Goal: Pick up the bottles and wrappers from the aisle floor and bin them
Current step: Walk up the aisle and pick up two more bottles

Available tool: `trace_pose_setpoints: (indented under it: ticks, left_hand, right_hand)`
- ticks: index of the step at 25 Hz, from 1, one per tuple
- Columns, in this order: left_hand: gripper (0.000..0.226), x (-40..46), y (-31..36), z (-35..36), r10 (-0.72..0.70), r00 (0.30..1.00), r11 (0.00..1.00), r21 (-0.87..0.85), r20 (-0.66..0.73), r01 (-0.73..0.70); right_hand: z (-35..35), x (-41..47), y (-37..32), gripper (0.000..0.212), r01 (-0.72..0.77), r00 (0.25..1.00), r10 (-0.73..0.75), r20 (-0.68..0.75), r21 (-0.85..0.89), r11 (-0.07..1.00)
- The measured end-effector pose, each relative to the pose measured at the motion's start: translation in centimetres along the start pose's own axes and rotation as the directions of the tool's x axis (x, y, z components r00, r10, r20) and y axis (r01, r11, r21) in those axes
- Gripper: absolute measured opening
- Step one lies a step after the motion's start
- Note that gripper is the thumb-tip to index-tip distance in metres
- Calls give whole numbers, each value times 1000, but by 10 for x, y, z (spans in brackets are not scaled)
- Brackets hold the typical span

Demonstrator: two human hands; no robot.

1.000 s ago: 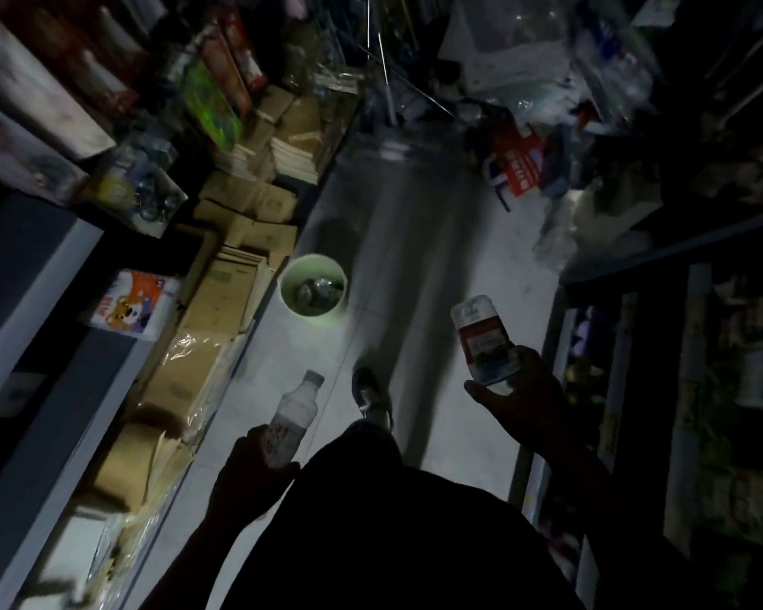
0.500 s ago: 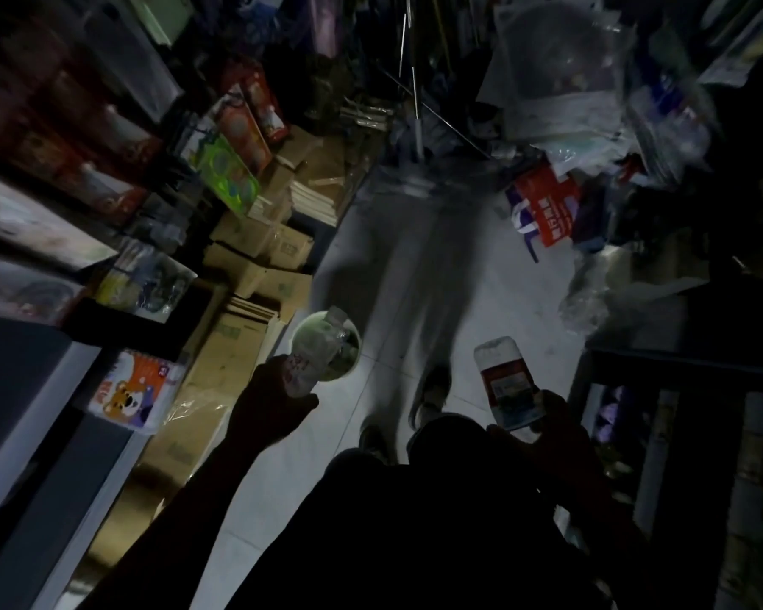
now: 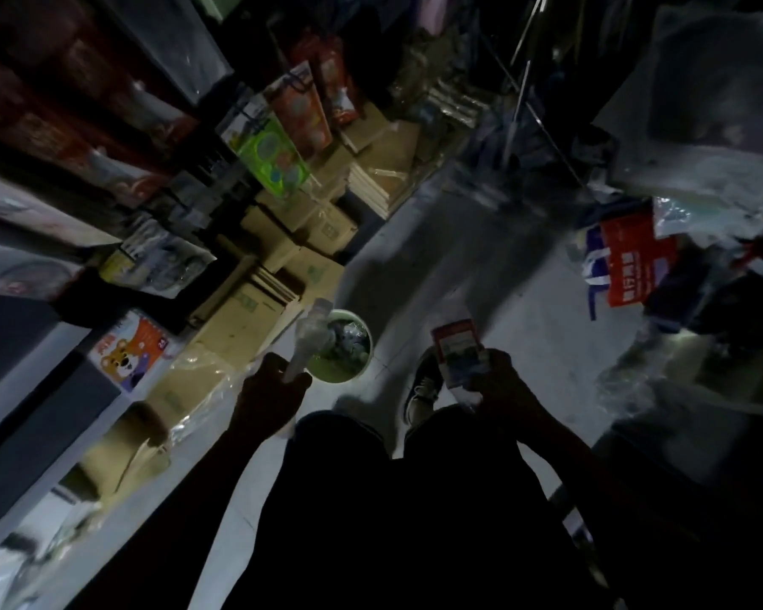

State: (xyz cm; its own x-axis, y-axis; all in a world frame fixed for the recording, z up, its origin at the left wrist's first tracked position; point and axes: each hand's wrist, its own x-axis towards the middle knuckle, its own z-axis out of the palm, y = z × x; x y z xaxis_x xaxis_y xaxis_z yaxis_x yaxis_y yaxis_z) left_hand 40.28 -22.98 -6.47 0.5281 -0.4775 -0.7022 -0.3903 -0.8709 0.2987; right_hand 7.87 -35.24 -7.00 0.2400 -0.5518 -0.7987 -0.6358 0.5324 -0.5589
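Observation:
My left hand (image 3: 270, 391) grips a clear plastic bottle (image 3: 308, 341) by its lower end, neck pointing up and away, just left of the bin's rim. The pale green round bin (image 3: 362, 368) stands on the aisle floor and holds several crumpled items. My right hand (image 3: 498, 380) holds a second bottle with a red and white label (image 3: 459, 352), to the right of the bin and above my shoe (image 3: 421, 389). The scene is dark and both arms show as silhouettes.
Cardboard boxes (image 3: 239, 310) line the left edge of the aisle under shelves of packaged goods. A red and blue bag (image 3: 626, 261) and clear plastic bags (image 3: 697, 169) crowd the right side. The grey tiled floor (image 3: 503, 301) runs ahead between them.
I have stepped closer to the bin. My left hand has carried the clear bottle up and forward to the bin's rim. My right hand still holds the labelled bottle, now nearer the bin.

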Motion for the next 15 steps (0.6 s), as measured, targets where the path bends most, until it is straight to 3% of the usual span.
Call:
trace_pose_setpoints:
  ticks: [2,3,7,15]
  left_hand:
    - [49,18,-2,14,-56,998,998,-23,38,56]
    - [59,28,-4,23,-94,993,994,-46,66,97]
    - [62,95,-36,72,-296,941,928,-184,163,324]
    - [72,275,-124,188,-370,917,912,-128,146,389]
  right_hand:
    - [19,37,-5,62,-81,994,79,71,21,997]
    - [32,52,-5,62,-86,992,86,93,-8,996]
    - [94,119,12,66,-68,988,105,113,-288,955]
    - [223,309,65,83,-99,993,117,25,-372,923]
